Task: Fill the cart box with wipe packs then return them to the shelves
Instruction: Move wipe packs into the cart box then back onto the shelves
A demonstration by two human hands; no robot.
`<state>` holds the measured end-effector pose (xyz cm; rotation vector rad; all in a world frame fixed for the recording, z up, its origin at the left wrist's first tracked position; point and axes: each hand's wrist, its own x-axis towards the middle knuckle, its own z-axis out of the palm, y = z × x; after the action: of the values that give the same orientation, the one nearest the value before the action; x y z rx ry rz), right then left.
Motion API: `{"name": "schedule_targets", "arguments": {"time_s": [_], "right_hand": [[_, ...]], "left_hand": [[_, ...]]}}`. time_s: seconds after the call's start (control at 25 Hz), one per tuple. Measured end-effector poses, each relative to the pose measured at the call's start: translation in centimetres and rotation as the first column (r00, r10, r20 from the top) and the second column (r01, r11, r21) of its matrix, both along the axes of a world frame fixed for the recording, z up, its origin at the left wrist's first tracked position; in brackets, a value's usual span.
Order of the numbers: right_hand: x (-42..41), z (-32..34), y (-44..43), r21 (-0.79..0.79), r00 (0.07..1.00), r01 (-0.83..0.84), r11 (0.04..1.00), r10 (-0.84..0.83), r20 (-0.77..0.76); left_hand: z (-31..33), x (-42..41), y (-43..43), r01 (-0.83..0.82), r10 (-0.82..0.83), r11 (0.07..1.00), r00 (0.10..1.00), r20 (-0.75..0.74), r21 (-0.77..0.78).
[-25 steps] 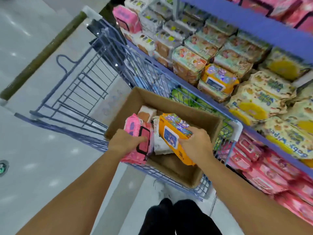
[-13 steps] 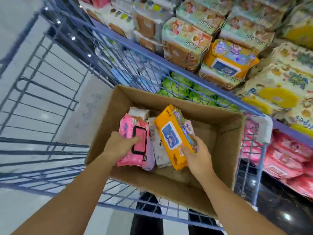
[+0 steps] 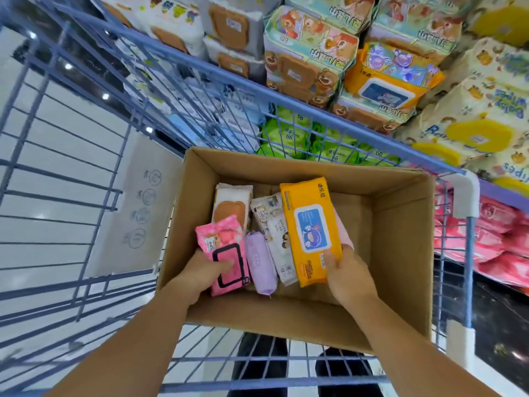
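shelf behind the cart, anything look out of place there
Yes. A lone orange pack lies askew on the bear-print packs, with no others like it nearby. It matches the boxed orange pack the right hand holds.

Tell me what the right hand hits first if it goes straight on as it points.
The right hand grips the orange pack; pushed on, that pack would likely meet the far wall of the box first, though depth is unclear.

The left hand point(image 3: 200, 272) grips a pink pack point(image 3: 224, 253) and the right hand point(image 3: 347, 275) an orange pack point(image 3: 310, 227), both inside the cardboard box point(image 3: 400, 253). Between the hands lie a purple pack point(image 3: 260, 262) and a white pack point(image 3: 276, 239). Beyond them stand the shelves point(image 3: 372, 67).
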<state>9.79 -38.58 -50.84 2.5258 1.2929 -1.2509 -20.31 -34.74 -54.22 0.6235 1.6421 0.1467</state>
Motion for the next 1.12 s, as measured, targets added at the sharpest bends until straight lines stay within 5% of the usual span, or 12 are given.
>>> {"name": "schedule_targets", "arguments": {"time_s": [0.16,0.28,0.44,0.6,0.76,0.84,0.88,0.92,0.96,1.04,1.12], "right_hand": [[-1.1,3.5,0.8,0.113,0.917,-0.332,0.936,0.292,0.271],[-0.6,6.2,1.6,0.069,0.842,-0.474,0.878,0.429,0.327],[1.2,11.9,0.6,0.098,0.797,-0.582,0.807,0.543,0.263],[5.4,19.6,-1.1,0.256,0.768,-0.64,0.725,0.592,0.244],[14.5,26.7,-3.1,0.441,0.765,-0.639,0.63,0.466,0.444],[21.4,30.2,-3.6,0.435,0.724,-0.68,0.59,0.447,0.525],[25.4,32.4,-4.0,0.411,0.669,-0.722,0.556,0.413,0.617],[29.1,34.5,-4.3,0.384,0.639,-0.737,0.555,0.389,0.664],[33.1,37.2,-4.6,0.372,0.617,-0.743,0.557,0.352,0.704],[40.1,42.6,-5.9,0.414,0.639,-0.723,0.552,0.31,0.704],[46.0,47.3,-7.0,0.441,0.668,-0.695,0.568,0.281,0.69]], "left_hand": [[1.9,0.5,1.1,0.266,-0.207,0.951,0.927,-0.314,0.159],[5.3,1.5,2.0,0.535,-0.465,0.844,0.763,-0.449,0.035],[14.4,6.3,2.4,0.855,-0.745,0.512,0.396,-0.537,-0.08],[22.5,13.3,1.6,0.988,-0.637,-0.011,-0.125,-0.76,-0.154],[21.5,21.8,4.2,0.993,-0.621,-0.077,-0.114,-0.776,-0.084],[21.6,28.2,10.4,0.965,-0.666,-0.172,-0.262,-0.698,-0.198],[25.1,32.3,12.2,0.955,-0.631,-0.208,-0.298,-0.716,-0.213],[29.3,37.2,11.3,0.903,-0.498,-0.405,-0.351,-0.793,-0.145],[35.7,40.5,11.0,0.902,-0.603,-0.431,-0.301,-0.739,-0.017],[49.4,50.3,5.6,0.898,-0.619,-0.437,-0.345,-0.706,-0.056],[52.9,56.1,3.4,0.927,-0.386,-0.371,-0.098,-0.917,0.057]]}}
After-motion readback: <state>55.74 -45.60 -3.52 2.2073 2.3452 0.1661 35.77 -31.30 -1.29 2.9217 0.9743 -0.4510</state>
